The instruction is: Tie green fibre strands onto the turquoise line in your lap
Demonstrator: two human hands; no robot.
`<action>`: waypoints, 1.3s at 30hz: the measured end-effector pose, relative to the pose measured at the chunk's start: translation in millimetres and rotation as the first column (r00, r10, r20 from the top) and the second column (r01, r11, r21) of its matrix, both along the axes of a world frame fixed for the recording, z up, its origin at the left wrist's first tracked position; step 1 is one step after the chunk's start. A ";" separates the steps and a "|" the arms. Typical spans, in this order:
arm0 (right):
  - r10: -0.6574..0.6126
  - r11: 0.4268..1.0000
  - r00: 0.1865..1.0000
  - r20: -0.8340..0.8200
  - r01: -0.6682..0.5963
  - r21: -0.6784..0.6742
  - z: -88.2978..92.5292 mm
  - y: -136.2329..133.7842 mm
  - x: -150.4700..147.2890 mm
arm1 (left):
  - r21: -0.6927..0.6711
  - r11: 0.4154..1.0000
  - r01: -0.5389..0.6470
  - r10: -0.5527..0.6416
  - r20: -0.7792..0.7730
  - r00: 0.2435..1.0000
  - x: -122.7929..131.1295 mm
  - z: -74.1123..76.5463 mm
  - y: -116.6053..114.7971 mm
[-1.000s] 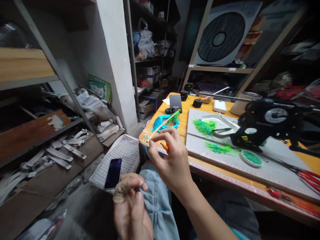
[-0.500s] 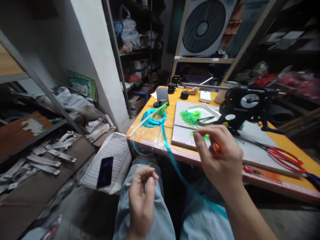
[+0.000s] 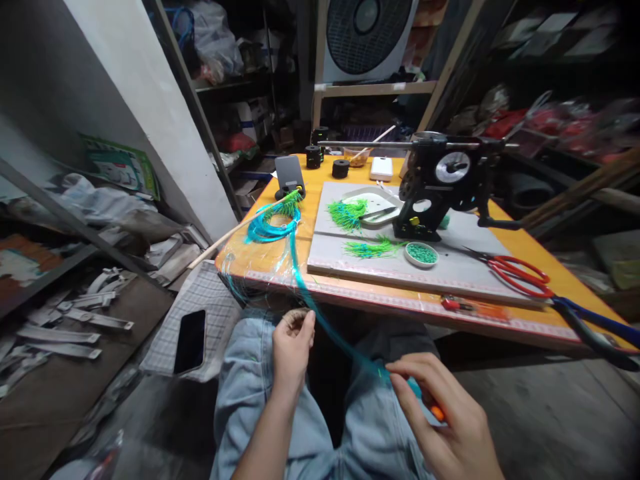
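My right hand [image 3: 443,410] is over my right thigh, thumb and forefinger brought together at the turquoise strands [image 3: 325,323]. Tucked under its curled fingers is a small orange object [image 3: 438,413], mostly hidden. Whether the fingertips pinch the strands or only touch them I cannot tell. Above my left thigh, my left hand [image 3: 293,343] is closed, thumb against forefinger; what lies between them is too small to make out. The strands run from a turquoise coil [image 3: 273,227] on the table, over its front edge, down to my lap.
Green fringe bundles [image 3: 370,248], a dish of green beads [image 3: 421,254] and a black cranked device [image 3: 435,187] sit on a grey board [image 3: 330,257]. Red-handled scissors [image 3: 520,275] lie at right. A wooden stick [image 3: 225,237] overhangs the table's left edge. A phone [image 3: 191,341] rests at lower left.
My right hand has come down from in front of the board to the strands over my lap, the orange object still in it. My left hand has risen slightly. The view has shifted.
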State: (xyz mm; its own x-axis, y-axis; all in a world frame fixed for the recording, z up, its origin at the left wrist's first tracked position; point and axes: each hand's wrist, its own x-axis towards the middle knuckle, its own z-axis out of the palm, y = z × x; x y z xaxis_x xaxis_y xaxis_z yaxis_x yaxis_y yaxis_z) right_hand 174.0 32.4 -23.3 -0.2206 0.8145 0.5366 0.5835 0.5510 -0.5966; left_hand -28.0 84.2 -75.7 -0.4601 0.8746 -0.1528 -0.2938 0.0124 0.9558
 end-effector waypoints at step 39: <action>-0.100 0.695 0.995 -0.028 0.050 -0.718 -61.9 -35.1 89.4 | 0.032 0.998 -0.046 0.045 0.008 0.999 -16.6 1.2 -14.8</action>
